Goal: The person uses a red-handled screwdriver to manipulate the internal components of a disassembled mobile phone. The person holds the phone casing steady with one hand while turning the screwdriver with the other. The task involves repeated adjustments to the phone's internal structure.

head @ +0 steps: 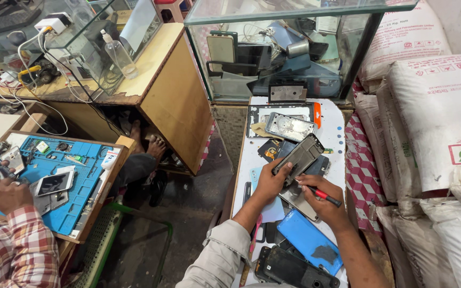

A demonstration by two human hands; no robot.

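My left hand (269, 184) grips a dark opened phone body (299, 155), tilted up over a white worktable (336, 140). My right hand (324, 201) holds a red-handled screwdriver (322, 195), its tip pointing at the phone's lower edge. Beneath my hands lie several phone parts: a grey back panel (301, 201), a blue phone cover (309, 240) and a black phone shell (294, 271). Farther up the table rests a silver phone frame (289, 126).
A glass display case (286, 50) with phones stands at the table's far end. White sacks (436, 133) are piled on the right. On the left another person in a checked sleeve (14, 248) works at a blue mat (73, 176). A wooden counter (161, 80) stands between.
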